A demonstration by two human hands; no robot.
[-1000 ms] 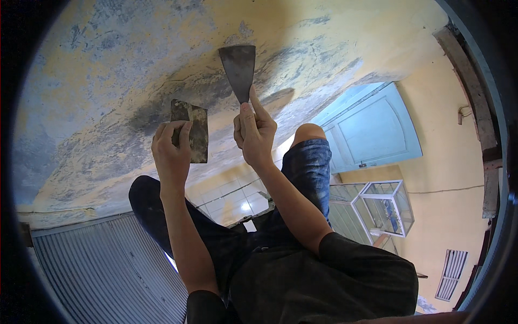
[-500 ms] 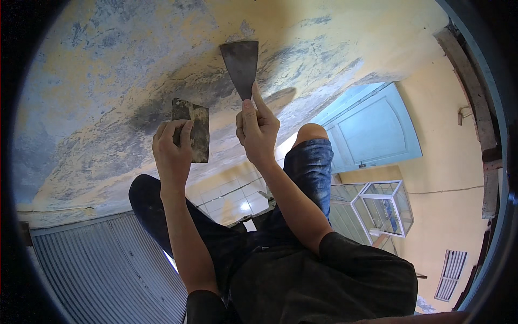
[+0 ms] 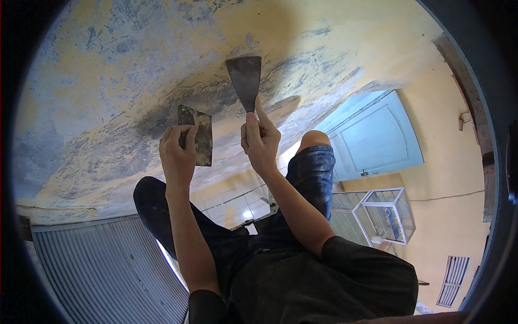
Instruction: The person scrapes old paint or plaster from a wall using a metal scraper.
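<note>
My right grip [image 3: 261, 141] closes round one scraper [image 3: 246, 81], which reaches out beyond it, long axis pointing away from me and slightly left. My left grip [image 3: 178, 153] pinches one flat, mottled plate [image 3: 204, 141]; most of it sticks out beyond and to the right of that grip.

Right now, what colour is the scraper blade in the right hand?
The scraper blade is dark grey, clearest in the head view.

A light-blue door [image 3: 377, 141] and a white-framed glass case [image 3: 384, 216] stand right, a corrugated shutter [image 3: 110, 267] left.
</note>
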